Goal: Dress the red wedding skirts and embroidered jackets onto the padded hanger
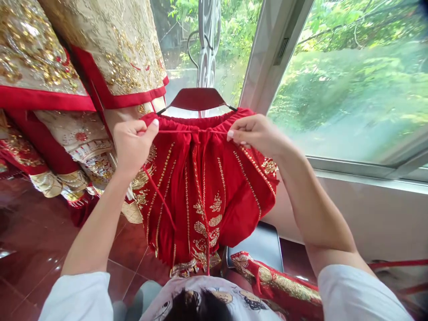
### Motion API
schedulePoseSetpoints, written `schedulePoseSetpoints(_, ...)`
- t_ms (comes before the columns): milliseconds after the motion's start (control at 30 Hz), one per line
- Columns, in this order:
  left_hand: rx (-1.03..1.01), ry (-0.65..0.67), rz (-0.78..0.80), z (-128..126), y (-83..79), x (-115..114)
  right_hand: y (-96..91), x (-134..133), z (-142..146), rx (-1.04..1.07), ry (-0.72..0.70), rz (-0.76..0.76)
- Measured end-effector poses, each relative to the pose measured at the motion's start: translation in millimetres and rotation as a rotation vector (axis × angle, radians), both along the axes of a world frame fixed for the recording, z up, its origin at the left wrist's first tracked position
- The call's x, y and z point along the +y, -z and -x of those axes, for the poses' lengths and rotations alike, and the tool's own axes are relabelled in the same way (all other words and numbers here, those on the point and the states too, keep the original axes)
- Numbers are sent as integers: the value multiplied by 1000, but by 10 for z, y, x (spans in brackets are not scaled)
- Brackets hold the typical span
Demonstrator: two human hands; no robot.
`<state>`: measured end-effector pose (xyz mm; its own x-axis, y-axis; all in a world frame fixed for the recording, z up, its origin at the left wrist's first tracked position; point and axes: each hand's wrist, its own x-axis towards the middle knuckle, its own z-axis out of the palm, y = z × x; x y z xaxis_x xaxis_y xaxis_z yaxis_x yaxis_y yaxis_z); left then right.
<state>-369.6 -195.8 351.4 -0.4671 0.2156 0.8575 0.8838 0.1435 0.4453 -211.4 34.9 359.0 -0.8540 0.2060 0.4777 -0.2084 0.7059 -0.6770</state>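
A red skirt (230, 191) with gold sequin trim hangs at its gathered waist from a dark red hanger (197, 99). Across the front of the waistband runs a thin red drawstring (177, 132), pulled taut between my hands. My left hand (133, 138) is closed on the string at the waist's left side, and a loose end dangles below it over the skirt. At the right side my right hand (250, 131) pinches the string between thumb and fingers. The two strands meet near the middle of the waistband.
Gold-and-cream embroidered garments (127, 58) with red borders hang close at the left. A scrolled metal stand (207, 44) rises behind the hanger. Windows (351, 98) fill the right. Below the skirt are a black-seated chair (264, 245) and another red-and-gold garment (284, 285).
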Motion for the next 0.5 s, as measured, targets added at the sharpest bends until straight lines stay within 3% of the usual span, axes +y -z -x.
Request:
schedulePoseSetpoints(133,-81,-20,23,58,110,-17,152,49,124,-34,-58,28)
schedulePoseSetpoints(267,-190,214,34,18,133,-117,175,-21,155,-178,-90,177)
schedulePoseSetpoints(333,-158,252,113,14,115,-187,157,-20,179,-257,-146,314)
schedulePoseSetpoints(400,-7,135,217,-1,97,-221,144,12,205,-328,-219,412)
schedulePoseSetpoints(500,246,-153,241,-46,91,-138,142,73,227,-399,-327,373)
